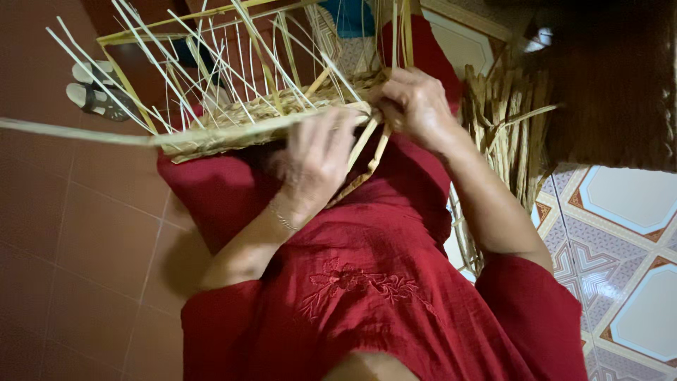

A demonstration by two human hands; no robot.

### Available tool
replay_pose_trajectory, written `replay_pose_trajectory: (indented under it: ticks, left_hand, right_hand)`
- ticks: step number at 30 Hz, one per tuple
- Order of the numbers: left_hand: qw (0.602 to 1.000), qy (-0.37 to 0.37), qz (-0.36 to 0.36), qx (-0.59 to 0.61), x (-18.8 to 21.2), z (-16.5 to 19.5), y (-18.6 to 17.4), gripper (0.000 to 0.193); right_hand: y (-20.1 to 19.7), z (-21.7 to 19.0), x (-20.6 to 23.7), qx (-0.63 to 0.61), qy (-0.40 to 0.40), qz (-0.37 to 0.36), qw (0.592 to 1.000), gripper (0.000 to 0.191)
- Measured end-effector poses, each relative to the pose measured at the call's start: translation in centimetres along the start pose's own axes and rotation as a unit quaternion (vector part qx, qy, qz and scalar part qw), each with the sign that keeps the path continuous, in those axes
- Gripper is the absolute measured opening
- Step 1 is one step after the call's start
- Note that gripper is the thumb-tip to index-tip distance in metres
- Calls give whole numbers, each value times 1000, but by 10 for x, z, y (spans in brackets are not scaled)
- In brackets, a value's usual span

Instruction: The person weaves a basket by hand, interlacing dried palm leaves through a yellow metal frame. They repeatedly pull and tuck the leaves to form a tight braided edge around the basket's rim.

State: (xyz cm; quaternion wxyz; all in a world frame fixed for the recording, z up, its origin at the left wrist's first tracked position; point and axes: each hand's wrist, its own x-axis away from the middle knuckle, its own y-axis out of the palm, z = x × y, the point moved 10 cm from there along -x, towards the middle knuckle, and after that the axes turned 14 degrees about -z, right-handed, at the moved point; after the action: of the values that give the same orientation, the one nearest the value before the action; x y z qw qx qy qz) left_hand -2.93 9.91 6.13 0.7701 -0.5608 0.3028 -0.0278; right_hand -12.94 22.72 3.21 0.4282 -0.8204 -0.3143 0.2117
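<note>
A half-woven straw basket rests on my lap, its loose upright strands fanning toward the top left. My left hand grips the woven rim and a long flat straw strip that runs out to the left edge. My right hand pinches strands at the rim's right end, close beside the left hand. I wear a red dress with embroidery on the front.
A bundle of dried straw strips leans at my right side. A pair of sandals lies on the reddish tile floor at upper left. Patterned floor tiles show at the right. A dark woven object fills the upper right.
</note>
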Motion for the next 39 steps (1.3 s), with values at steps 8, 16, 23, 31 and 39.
replay_pose_trajectory:
  ticks: [8,16,23,31,39]
  left_hand:
    - [997,-59,-50,29,8,-61,37,16]
    - [999,-14,-38,16,18,-68,62,17]
    - [996,84,-10,-24,32,-17,43,63]
    - [964,16,-66,257,21,-19,46,31]
    - [844,-95,-83,521,-2,-86,45,12]
  right_hand:
    - [18,-6,11,128,-33,49,990,14]
    - [26,58,21,-35,45,112,992,8]
    - [3,8,11,76,11,162,984,31]
    - [17,-15,-15,32,-57,54,996,13]
    - [-1,-17,-12,-49,-44,-108,992,32]
